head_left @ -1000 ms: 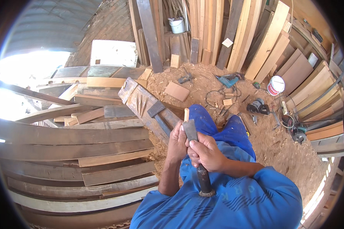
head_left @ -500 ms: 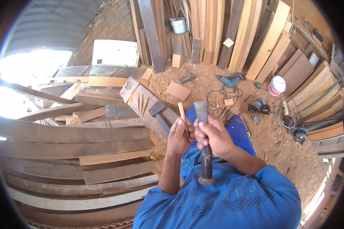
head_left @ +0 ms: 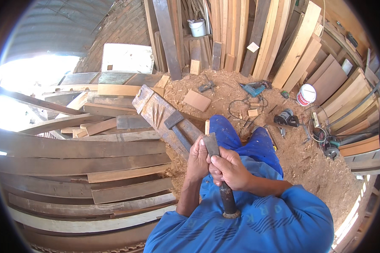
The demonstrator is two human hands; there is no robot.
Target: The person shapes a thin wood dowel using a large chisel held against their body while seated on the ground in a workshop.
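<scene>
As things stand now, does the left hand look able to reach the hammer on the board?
Probably yes: the hammer lies ahead and to the left of the left hand, and nothing visible blocks the way. However, that hand holds a thin wooden stick, so its grip may need freeing first.

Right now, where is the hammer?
In the head view, left of centre, the hammer lies on the worn, slanting board, just up and left of the left hand.
</scene>
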